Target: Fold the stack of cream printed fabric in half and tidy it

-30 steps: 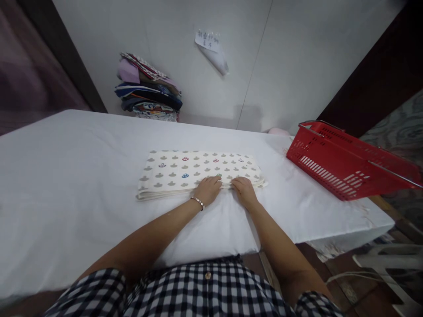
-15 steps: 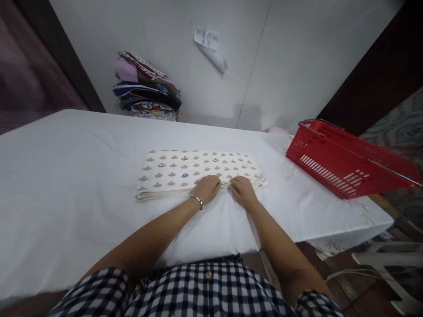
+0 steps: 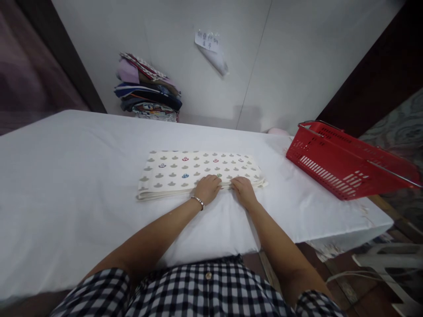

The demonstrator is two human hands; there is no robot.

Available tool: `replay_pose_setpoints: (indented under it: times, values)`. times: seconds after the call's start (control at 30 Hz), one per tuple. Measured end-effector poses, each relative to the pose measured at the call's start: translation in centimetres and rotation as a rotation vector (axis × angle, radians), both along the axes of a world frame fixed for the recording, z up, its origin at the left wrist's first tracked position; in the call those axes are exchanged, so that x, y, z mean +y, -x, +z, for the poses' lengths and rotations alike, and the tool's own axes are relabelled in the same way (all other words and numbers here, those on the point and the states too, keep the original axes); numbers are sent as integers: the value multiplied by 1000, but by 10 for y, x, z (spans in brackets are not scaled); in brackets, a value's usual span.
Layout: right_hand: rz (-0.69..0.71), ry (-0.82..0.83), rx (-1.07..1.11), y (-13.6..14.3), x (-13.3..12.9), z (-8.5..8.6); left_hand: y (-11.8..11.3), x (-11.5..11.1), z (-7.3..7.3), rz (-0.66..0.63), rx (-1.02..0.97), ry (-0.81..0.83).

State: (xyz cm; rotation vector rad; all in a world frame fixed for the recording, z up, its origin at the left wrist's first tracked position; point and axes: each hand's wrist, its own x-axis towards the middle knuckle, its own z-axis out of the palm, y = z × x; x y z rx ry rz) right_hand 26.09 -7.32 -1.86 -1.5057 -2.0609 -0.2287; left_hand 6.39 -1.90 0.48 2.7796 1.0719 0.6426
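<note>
A folded cream cloth (image 3: 172, 171) with grey, red, blue and green printed motifs lies flat in a long rectangle on the white-covered table. Its layered edge faces me. My left hand (image 3: 207, 189), with a bracelet at the wrist, is closed on the near edge, just right of the middle. A short way to its right, my right hand (image 3: 243, 191) grips the same edge. Fingertips of both hands rest on the top layer, while the thumbs are mostly hidden at the near side.
A red plastic basket (image 3: 343, 163) with metal handles stands at the table's right end. Against the wall at the back left is a stack of folded fabrics (image 3: 148, 90). A paper note (image 3: 207, 40) hangs on the wall. White tablecloth (image 3: 82, 185) covers the table.
</note>
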Motion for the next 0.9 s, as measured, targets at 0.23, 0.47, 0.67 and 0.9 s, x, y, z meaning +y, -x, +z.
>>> replay_pose_setpoints:
  times: [0.23,0.47,0.67,0.9]
  values:
    - [-70,-58,-68,4,5,10,0,9,9,-4,62,-130]
    - [-34,-6,-121,3,4,4,0,10,0,-114,137,-196]
    - [-36,0,-100,2,1,1,0,2,1,-75,132,-183]
    - [-33,8,-92,2,2,0,1,-2,2,-68,124,-102]
